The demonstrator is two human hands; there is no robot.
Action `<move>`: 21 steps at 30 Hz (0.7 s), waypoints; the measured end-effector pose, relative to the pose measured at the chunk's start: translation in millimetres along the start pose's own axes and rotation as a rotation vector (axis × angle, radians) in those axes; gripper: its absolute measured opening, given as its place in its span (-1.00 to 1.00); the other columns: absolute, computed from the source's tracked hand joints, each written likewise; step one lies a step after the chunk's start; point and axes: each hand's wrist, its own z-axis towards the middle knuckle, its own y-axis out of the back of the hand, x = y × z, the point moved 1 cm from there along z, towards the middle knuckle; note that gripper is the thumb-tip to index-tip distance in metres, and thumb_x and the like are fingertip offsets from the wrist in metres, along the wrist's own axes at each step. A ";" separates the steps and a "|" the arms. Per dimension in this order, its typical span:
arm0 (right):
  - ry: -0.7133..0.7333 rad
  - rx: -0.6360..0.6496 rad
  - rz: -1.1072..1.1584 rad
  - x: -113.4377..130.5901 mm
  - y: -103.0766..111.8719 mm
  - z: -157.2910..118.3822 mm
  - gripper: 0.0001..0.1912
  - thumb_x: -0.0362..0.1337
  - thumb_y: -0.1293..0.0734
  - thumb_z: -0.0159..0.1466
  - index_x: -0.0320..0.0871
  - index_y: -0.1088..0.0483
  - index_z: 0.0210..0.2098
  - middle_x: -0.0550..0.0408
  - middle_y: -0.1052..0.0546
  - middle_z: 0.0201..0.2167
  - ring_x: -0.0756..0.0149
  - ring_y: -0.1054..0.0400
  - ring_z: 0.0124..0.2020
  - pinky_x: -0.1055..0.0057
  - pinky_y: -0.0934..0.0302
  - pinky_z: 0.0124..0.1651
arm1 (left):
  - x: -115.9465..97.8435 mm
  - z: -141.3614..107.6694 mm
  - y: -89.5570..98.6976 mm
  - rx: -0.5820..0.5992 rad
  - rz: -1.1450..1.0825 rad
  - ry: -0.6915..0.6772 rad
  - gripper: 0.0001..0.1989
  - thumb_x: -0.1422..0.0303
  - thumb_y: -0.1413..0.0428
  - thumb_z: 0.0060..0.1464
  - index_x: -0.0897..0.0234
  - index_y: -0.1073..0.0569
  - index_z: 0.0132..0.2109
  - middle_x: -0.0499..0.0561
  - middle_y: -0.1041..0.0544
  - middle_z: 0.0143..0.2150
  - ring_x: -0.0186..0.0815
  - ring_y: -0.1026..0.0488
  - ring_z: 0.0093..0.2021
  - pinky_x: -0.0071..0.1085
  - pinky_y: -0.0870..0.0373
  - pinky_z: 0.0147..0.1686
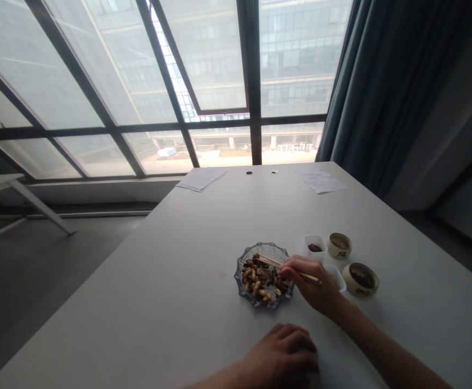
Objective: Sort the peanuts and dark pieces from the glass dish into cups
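Observation:
My right hand (311, 281) is closed around a pair of wooden chopsticks (268, 261). Their tips reach over a scalloped clear glass dish (273, 249), touching or just above a dark brown piece near its far left side. In the dish lie unshelled peanuts (255, 287) and several dark brown, elongated pieces (275, 279) whose kind I cannot make out. My left hand (284, 351) rests on the white table in front of the dish, fingers bent and slightly apart, with nothing visible in it.
Right of the dish stand a white cup with dark contents (315, 247), another white cup (335, 277) partly behind my right hand, and two beige bowls (339, 246) (360, 280). Papers (201, 179) (320, 180) lie at the far end of the white table (179, 254), before the windows.

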 end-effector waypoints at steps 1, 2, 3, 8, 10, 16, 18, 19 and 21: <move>-0.010 -0.008 -0.003 -0.2 -0.1 -0.1 -0.53 0.02 -0.32 0.63 -0.10 -0.61 -0.31 -0.01 -0.68 -0.30 0.22 -0.55 -0.32 0.32 -0.45 -0.23 | 0.4 -0.4 -0.6 -0.005 -0.004 -0.003 -0.79 0.24 -0.37 0.45 0.10 -0.57 0.12 -0.03 -0.66 0.25 -0.13 -0.50 0.39 -0.26 -0.38 0.44; -0.019 -0.014 -0.005 0.7 0.5 0.1 -0.51 0.01 -0.30 0.64 -0.11 -0.61 -0.32 -0.01 -0.68 -0.31 0.23 -0.55 -0.34 0.32 -0.46 -0.25 | 0.8 -0.8 -1.1 -0.006 -0.007 -0.006 -0.81 0.23 -0.35 0.48 0.10 -0.57 0.12 -0.03 -0.66 0.26 -0.14 -0.50 0.40 -0.26 -0.37 0.44; -0.026 -0.022 -0.005 2.8 2.1 0.7 -0.50 0.01 -0.29 0.65 -0.11 -0.62 -0.32 -0.01 -0.69 -0.32 0.24 -0.56 -0.35 0.33 -0.47 -0.27 | 1.3 -1.2 -1.5 -0.010 -0.009 -0.009 -0.82 0.21 -0.33 0.50 0.10 -0.57 0.12 -0.03 -0.66 0.26 -0.14 -0.50 0.40 -0.27 -0.36 0.44; -0.052 -0.147 0.008 32.4 32.1 7.6 -0.52 0.00 -0.34 0.62 -0.10 -0.69 -0.30 -0.02 -0.74 -0.33 0.24 -0.65 -0.36 0.36 -0.56 -0.27 | 2.5 -2.2 -2.6 -0.054 -0.014 -0.026 -0.83 0.20 -0.30 0.52 0.10 -0.56 0.12 -0.05 -0.66 0.28 -0.16 -0.52 0.38 -0.29 -0.36 0.43; -0.101 -0.215 0.003 47.7 53.6 8.6 -0.54 0.03 -0.39 0.59 -0.10 -0.72 -0.30 -0.03 -0.77 -0.32 0.20 -0.70 -0.35 0.36 -0.61 -0.27 | 3.1 -2.2 -3.6 -0.038 -0.008 -0.021 -0.82 0.21 -0.32 0.50 0.10 -0.56 0.13 -0.04 -0.65 0.29 -0.16 -0.52 0.38 -0.29 -0.36 0.43; -0.371 -0.491 -0.084 79.9 119.7 -5.8 -0.54 0.18 -0.55 0.39 -0.11 -0.78 -0.21 -0.08 -0.82 -0.27 0.02 -0.78 -0.33 0.30 -0.71 -0.29 | 6.8 -2.4 -6.3 -0.048 -0.015 -0.035 -0.82 0.21 -0.33 0.51 0.09 -0.55 0.12 -0.04 -0.65 0.29 -0.16 -0.54 0.36 -0.29 -0.37 0.43; -0.431 -0.533 -0.126 87.4 134.8 -12.6 -0.50 0.22 -0.58 0.33 -0.12 -0.78 -0.24 -0.09 -0.81 -0.32 -0.03 -0.77 -0.37 0.29 -0.71 -0.35 | 7.5 -2.6 -6.3 -0.036 -0.010 -0.036 -0.81 0.22 -0.34 0.50 0.10 -0.55 0.13 -0.03 -0.65 0.29 -0.16 -0.54 0.36 -0.28 -0.37 0.44; -0.443 -0.544 -0.148 90.7 140.8 -15.7 -0.49 0.24 -0.59 0.31 -0.12 -0.78 -0.28 -0.10 -0.80 -0.37 -0.06 -0.76 -0.41 0.28 -0.71 -0.40 | 7.6 -2.7 -6.1 -0.027 -0.006 -0.031 -0.80 0.23 -0.35 0.49 0.10 -0.55 0.13 -0.03 -0.65 0.28 -0.16 -0.54 0.36 -0.28 -0.38 0.43; -0.425 -0.537 -0.205 96.4 149.7 -20.3 -0.49 0.24 -0.61 0.27 -0.11 -0.78 -0.35 -0.09 -0.76 -0.46 -0.10 -0.73 -0.50 0.27 -0.67 -0.50 | 7.2 -2.7 -5.6 -0.016 0.000 -0.023 -0.79 0.25 -0.36 0.46 0.10 -0.56 0.13 -0.02 -0.65 0.27 -0.15 -0.54 0.36 -0.27 -0.38 0.43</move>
